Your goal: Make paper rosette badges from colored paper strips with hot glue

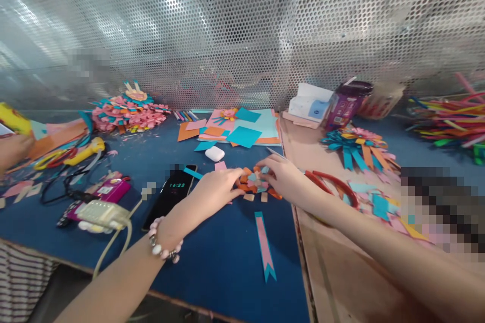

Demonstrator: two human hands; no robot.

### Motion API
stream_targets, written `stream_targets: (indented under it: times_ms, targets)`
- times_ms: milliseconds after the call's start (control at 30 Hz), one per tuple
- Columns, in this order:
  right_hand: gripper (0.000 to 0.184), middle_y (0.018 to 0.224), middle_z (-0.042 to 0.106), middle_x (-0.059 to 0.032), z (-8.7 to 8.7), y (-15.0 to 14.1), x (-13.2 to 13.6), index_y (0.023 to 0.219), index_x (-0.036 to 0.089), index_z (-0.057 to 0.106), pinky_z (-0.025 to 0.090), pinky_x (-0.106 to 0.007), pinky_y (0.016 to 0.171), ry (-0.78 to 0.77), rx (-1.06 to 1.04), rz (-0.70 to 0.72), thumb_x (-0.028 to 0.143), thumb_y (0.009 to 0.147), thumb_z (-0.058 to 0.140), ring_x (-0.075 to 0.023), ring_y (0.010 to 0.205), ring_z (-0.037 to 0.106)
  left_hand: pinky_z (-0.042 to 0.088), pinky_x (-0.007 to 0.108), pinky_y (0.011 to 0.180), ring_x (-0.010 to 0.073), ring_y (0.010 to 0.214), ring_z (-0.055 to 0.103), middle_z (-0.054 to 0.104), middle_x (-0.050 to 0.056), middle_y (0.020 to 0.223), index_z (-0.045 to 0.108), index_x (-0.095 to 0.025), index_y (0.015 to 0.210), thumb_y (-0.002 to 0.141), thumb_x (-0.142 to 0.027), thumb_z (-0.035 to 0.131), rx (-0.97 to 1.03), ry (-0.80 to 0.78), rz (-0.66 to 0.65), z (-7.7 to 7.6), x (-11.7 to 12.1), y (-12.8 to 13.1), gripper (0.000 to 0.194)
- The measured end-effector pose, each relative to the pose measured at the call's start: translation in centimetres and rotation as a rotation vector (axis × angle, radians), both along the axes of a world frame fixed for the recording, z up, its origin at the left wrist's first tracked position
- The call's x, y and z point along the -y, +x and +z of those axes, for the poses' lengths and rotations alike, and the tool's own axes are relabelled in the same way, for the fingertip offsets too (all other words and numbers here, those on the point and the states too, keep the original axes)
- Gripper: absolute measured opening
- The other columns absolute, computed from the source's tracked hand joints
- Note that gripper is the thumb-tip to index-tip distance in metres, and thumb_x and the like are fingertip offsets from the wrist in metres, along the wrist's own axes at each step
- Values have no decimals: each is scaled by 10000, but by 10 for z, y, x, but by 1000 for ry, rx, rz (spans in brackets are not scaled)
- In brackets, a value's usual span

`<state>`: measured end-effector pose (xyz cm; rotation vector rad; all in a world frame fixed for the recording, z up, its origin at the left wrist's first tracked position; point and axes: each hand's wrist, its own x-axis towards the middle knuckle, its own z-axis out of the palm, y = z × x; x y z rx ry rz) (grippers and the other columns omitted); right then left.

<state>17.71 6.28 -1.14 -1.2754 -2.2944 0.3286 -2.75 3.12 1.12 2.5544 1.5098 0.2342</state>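
Between the left hand (220,185) and right hand (283,174), fingers curled, orange paper scraps (246,181) lie clustered on a blue tabletop (223,267); whether either pinches one cannot be told. Nearer the wearer lies a swallow-tailed paper ribbon (264,242); beyond the grip, an earbud case (214,153); leftward, a smartphone (170,194).

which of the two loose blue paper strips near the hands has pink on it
The notched strip lying nearer the wearer than the left hand and right hand: pink runs down its middle. The other strip, overlapping the phone, looks plain blue.
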Motion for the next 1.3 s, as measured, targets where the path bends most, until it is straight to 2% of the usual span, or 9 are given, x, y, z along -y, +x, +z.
stream_targets:
  times_ms: [300, 433, 667, 800, 900, 967, 1067, 1233, 1300]
  targets:
    - [176, 972, 669, -92, 16, 5, 7, 1006, 165, 656, 459, -323, 782, 47, 134, 13, 161, 891, 522, -221, 902, 616, 466, 280, 673, 220, 826, 652, 679, 38, 978, 571, -243, 1163, 838, -286, 620, 22, -3, -36, 1, -1, -1, 331]
    - [131, 894, 668, -54, 16, 6, 5, 890, 177, 683, 442, -308, 788, 66, 170, 113, 123, 853, 570, -200, 876, 580, 474, 282, 679, 199, 827, 631, 621, 33, 1049, 596, -251, 1120, 856, -295, 606, 31, 39, -68, 1, 1, -1, 268]
    - [139, 884, 639, -87, 19, 4, 14, 880, 164, 703, 408, -345, 773, 163, 338, 245, 176, 872, 564, -229, 873, 504, 449, 330, 922, 198, 1030, 558, 561, 33, 1138, 648, -230, 1056, 889, -231, 564, 108, 98, -188, 2, 3, 3, 187]
    - [106, 950, 634, -104, 22, 3, 19, 855, 161, 698, 383, -359, 749, 144, 458, 306, 249, 815, 655, -255, 917, 496, 438, 366, 944, 210, 1046, 545, 576, 43, 1134, 673, -221, 1028, 895, -235, 557, 121, 119, -207, 2, 3, 5, 176]
    - [122, 916, 638, -101, 24, 2, 20, 832, 142, 685, 363, -355, 716, 173, 517, 299, 205, 858, 583, -258, 913, 505, 449, 379, 926, 213, 1024, 553, 594, 44, 1127, 685, -211, 989, 880, -220, 581, 122, 104, -190, 1, 3, 6, 151]
    - [149, 898, 641, -94, 26, 2, 19, 834, 141, 679, 359, -349, 730, 195, 487, 276, 165, 879, 539, -242, 907, 515, 455, 380, 921, 219, 1029, 549, 605, 43, 1124, 675, -208, 1004, 844, -251, 636, 142, 105, -199, 1, 2, 7, 170]
    - [143, 905, 649, -77, 30, 4, 18, 868, 153, 676, 359, -331, 762, 241, 375, 252, 163, 887, 535, -217, 899, 523, 452, 398, 929, 238, 1059, 535, 624, 54, 1120, 639, -188, 1065, 782, -298, 707, 191, 174, -209, -1, -2, 8, 312]
    - [95, 881, 647, -47, 32, 7, 15, 918, 169, 662, 371, -313, 778, 234, 220, 246, 205, 852, 603, -197, 870, 535, 444, 416, 941, 236, 1063, 550, 677, 53, 1042, 658, -162, 942, 822, -203, 660, 251, 347, -208, -5, -10, 8, 127]
    - [161, 906, 643, -55, 31, 6, 15, 960, 159, 649, 379, -319, 792, 258, 192, 235, 233, 817, 657, -207, 893, 536, 457, 408, 923, 233, 1043, 564, 688, 52, 1011, 662, -160, 912, 826, -202, 655, 291, 398, -215, -5, -12, 7, 95]
